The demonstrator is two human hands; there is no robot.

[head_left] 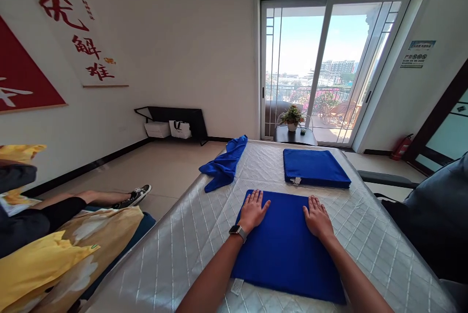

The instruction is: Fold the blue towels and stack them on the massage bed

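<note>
A flat blue cloth piece [288,249], roughly square with a white tag [237,286] at its near left corner, lies on the silver quilted surface before me. My left hand [255,209] rests flat on its far left corner, fingers together and stretched out, a watch on the wrist. On its far right edge lies my right hand [318,216], also flat with fingers extended. Beyond it sits a neat stack of folded blue cloth [315,166] with a white tag on its near edge. A crumpled blue cloth [226,164] lies at the far left edge.
To the left, a person's leg [87,198] stretches over a patterned cloth beside a yellow cloth [40,266]. A black chair [435,215] stands at right. Past the bed-like surface [175,249] are a small table with a flower pot [291,125] and glass sliding doors.
</note>
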